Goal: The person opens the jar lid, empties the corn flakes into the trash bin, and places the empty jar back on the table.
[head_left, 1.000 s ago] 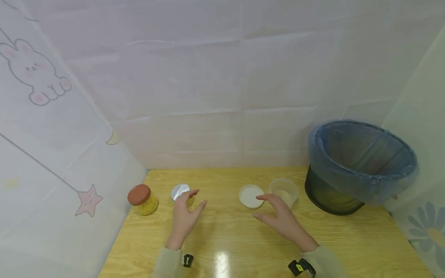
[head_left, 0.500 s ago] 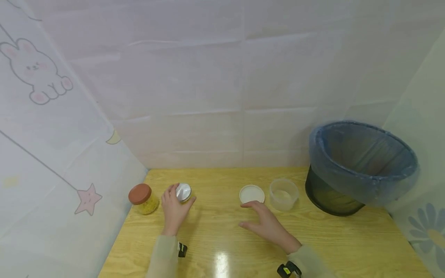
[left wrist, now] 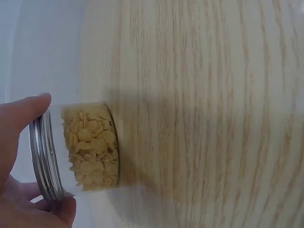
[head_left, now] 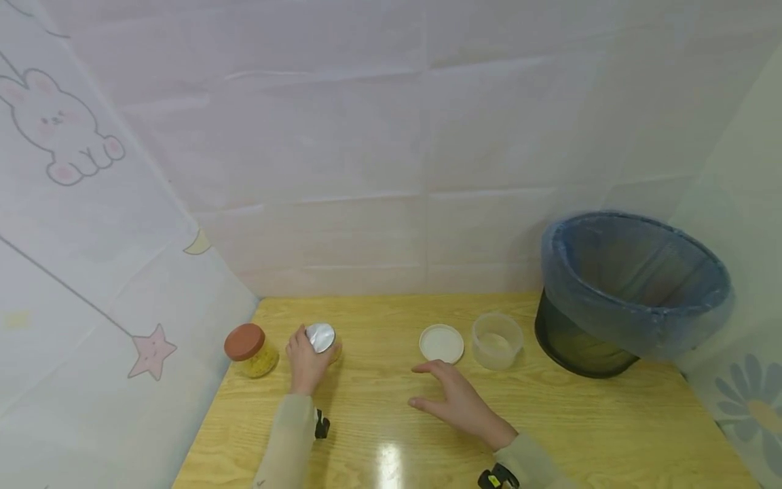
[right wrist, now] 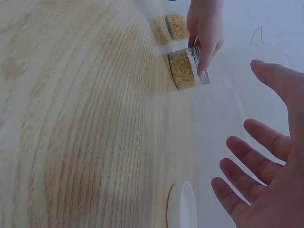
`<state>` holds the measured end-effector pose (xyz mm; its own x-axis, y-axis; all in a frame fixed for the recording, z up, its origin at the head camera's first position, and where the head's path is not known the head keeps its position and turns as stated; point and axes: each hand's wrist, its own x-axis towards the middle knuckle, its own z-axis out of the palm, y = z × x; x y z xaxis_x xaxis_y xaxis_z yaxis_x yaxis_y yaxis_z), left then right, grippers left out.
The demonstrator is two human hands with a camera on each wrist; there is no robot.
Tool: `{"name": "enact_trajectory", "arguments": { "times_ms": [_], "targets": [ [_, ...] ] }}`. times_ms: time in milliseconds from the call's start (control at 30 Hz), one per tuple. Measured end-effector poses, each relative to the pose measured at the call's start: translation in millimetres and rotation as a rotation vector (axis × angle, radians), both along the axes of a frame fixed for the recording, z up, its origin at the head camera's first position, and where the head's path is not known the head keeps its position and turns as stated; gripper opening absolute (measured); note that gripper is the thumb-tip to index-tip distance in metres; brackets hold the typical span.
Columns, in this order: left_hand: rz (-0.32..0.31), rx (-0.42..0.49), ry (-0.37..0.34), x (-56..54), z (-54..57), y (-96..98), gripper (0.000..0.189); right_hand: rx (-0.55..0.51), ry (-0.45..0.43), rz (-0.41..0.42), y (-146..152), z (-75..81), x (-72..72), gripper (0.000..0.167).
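My left hand [head_left: 307, 365] grips a clear jar [left wrist: 92, 147] around its silver screw lid [head_left: 320, 337], fingers on one side and thumb on the other. Inside the jar are pale yellow flakes, seen through its wall in the left wrist view. The jar stands upright at the left of the wooden table. Over the middle right of the table hovers my right hand [head_left: 457, 406], fingers spread and holding nothing. Just beyond its fingertips lies a round white lid [head_left: 442, 344], and its rim [right wrist: 187, 209] also shows in the right wrist view.
Left of the held jar stands another jar [head_left: 261, 361] of yellow flakes, with a red-brown lid [head_left: 244, 341]. A translucent round tub [head_left: 497, 343] sits right of the white lid. A black mesh bin [head_left: 580, 343] with a blue liner [head_left: 635, 326] stands at the right.
My left hand has gone from hovering over the silver-lidded jar to gripping its lid. My right hand has drifted left and nearer to me, away from in front of the tub.
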<state>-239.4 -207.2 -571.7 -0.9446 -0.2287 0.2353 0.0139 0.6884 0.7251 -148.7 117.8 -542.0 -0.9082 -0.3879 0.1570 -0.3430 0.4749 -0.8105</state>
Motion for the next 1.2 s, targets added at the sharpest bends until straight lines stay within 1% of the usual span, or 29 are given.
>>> {"name": "enact_trajectory", "arguments": {
  "times_ms": [67, 167, 300, 367, 433, 567, 733, 1000, 1200],
  "targets": [
    [0.008, -0.003, 0.014, 0.3, -2.0, -0.4, 0.092, -0.001, -0.007, 0.003, 0.1, -0.5, 0.2, 0.057],
    [0.014, -0.015, 0.015, 1.8, -3.2, -0.6, 0.092, -0.005, -0.02, 0.004, 0.4, -1.8, 0.7, 0.058],
    [0.017, 0.01, -0.031, 2.7, -1.5, -0.6, 0.091, 0.0, -0.005, 0.001, 0.4, -2.7, 0.9, 0.057],
    [0.02, 0.028, -0.065, 1.7, 0.0, -0.8, 0.09, 0.005, -0.002, -0.004, 0.4, -2.7, 0.6, 0.057],
    [0.024, 0.029, -0.083, 0.2, 2.3, -0.7, 0.088, 0.01, 0.002, -0.012, 0.7, -2.4, 0.5, 0.056],
    [0.027, 0.027, -0.073, -2.5, 10.2, 1.5, 0.088, 0.005, 0.003, -0.024, 2.0, -1.7, 0.4, 0.057],
    [0.016, 0.035, -0.049, -2.8, 23.5, 8.4, 0.091, 0.011, 0.002, -0.032, 3.4, -2.2, 0.0, 0.059],
    [-0.041, 0.064, -0.021, -1.4, 40.8, 19.1, 0.09, 0.009, -0.002, -0.045, 4.4, 0.8, -1.1, 0.057],
    [-0.089, 0.072, 0.012, 4.1, 53.2, 28.0, 0.092, -0.001, -0.011, -0.036, 4.5, 1.5, -1.3, 0.058]
  ]
}}
